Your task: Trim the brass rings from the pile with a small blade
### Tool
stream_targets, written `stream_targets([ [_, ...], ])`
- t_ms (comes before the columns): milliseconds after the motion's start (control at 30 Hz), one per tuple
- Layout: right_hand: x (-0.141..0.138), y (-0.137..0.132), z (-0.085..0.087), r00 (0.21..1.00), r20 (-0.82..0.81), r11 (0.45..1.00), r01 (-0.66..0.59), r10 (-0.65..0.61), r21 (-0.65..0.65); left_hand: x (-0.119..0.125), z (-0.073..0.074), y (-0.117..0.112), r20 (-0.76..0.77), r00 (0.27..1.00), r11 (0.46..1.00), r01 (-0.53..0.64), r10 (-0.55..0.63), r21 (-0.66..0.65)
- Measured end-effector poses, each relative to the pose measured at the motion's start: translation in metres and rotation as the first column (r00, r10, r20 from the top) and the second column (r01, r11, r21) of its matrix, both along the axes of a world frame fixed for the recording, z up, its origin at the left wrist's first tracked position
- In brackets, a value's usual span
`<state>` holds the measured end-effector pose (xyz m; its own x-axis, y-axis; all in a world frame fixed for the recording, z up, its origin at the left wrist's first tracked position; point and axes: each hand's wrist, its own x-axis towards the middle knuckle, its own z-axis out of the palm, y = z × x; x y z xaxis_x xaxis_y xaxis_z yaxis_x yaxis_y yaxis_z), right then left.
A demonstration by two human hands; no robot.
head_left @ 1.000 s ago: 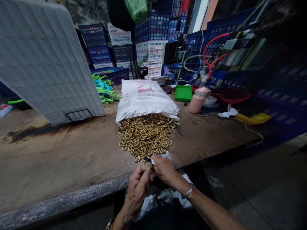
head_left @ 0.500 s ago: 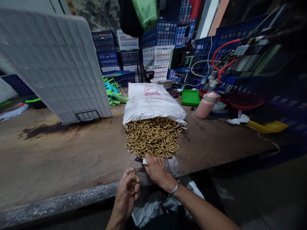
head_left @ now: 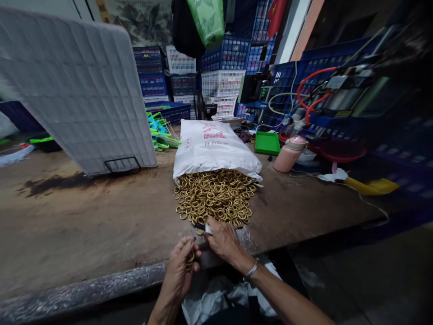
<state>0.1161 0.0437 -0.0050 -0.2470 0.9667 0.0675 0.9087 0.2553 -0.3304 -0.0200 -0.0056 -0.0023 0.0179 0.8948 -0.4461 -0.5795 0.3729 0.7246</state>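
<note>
My left hand (head_left: pixel 181 262) is closed on a few brass-coloured rings (head_left: pixel 190 260) at the table's front edge. Just to its right, my right hand (head_left: pixel 223 239) grips a small knife (head_left: pixel 209 229) with a white handle and a short dark blade. The blade points left, low over the near edge of a pile of rings (head_left: pixel 216 194), beside a single ring (head_left: pixel 200 232). The pile spills from the mouth of a white woven sack (head_left: pixel 216 144) with red print, lying on the table. My fingers hide part of the rings and the knife handle.
A tall white quilted panel (head_left: pixel 84 90) stands on the wooden table (head_left: pixel 101 225) at left. Green hangers lie behind it. To the right are a green tray (head_left: pixel 267 143), a pink bottle (head_left: pixel 289 154) and a machine with orange hoses (head_left: pixel 345 90). Stacked crates (head_left: pixel 223 82) stand behind.
My left hand has shifted slightly to the right. The knife blade has moved a little right, to the pile's near edge, where a single ring now shows beside it.
</note>
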Motion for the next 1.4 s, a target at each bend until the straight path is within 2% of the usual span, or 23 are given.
stream_targets([
  [133,0.01,-0.01,0.008,0.982,-0.154,0.994,-0.106,0.106,0.007,0.012,-0.001,0.006,-0.177,0.981,0.991,0.096,-0.078,0.096],
  [233,0.013,-0.015,0.008,0.952,-0.282,0.992,-0.122,0.12,0.01,0.019,-0.002,0.009,-0.273,0.955,0.979,0.158,-0.118,0.129],
  [333,0.015,-0.014,0.007,0.903,-0.428,0.998,-0.049,0.032,-0.029,0.022,-0.003,0.01,-0.35,0.93,0.978,0.164,-0.111,0.127],
  [433,0.016,-0.012,0.007,0.809,-0.577,0.987,0.025,-0.112,-0.158,0.026,-0.004,0.01,-0.416,0.908,0.983,0.118,-0.05,0.14],
  [567,0.018,-0.012,0.005,0.709,-0.682,0.954,-0.044,-0.179,-0.295,0.033,-0.001,0.009,-0.415,0.91,0.967,0.114,-0.011,0.226],
  [700,0.019,-0.011,0.001,0.672,-0.713,0.94,-0.073,-0.201,-0.335,0.036,0.0,0.01,-0.405,0.909,0.967,0.185,-0.1,0.177],
  [867,0.019,-0.008,0.001,0.737,-0.662,0.97,-0.039,-0.134,-0.24,0.036,0.003,0.013,-0.368,0.904,0.961,0.264,-0.216,0.087],
  [967,0.019,-0.005,0.0,0.74,-0.664,0.969,-0.069,-0.109,-0.236,0.037,0.003,0.014,-0.295,0.931,0.961,0.256,-0.216,0.105],
  [1067,0.023,-0.003,-0.002,0.781,-0.614,0.979,-0.011,-0.118,-0.202,0.039,0.0,0.013,-0.256,0.946,0.969,0.228,-0.198,0.092],
  [1133,0.027,-0.004,-0.003,0.852,-0.517,0.991,0.016,-0.084,-0.135,0.039,-0.002,0.012,-0.254,0.952,0.977,0.197,-0.172,0.078],
  [1233,0.034,-0.011,-0.002,0.951,-0.309,0.995,-0.059,0.031,-0.081,0.04,0.0,0.012,-0.248,0.959,0.982,0.166,-0.138,0.094],
  [1333,0.036,-0.017,0.003,0.984,-0.144,0.988,-0.121,0.107,-0.095,0.041,0.003,0.013,-0.25,0.961,0.98,0.155,-0.12,0.126],
  [1400,0.034,-0.02,0.007,0.987,-0.098,0.986,-0.135,0.126,-0.096,0.041,0.003,0.014,-0.273,0.955,0.979,0.156,-0.114,0.134],
])
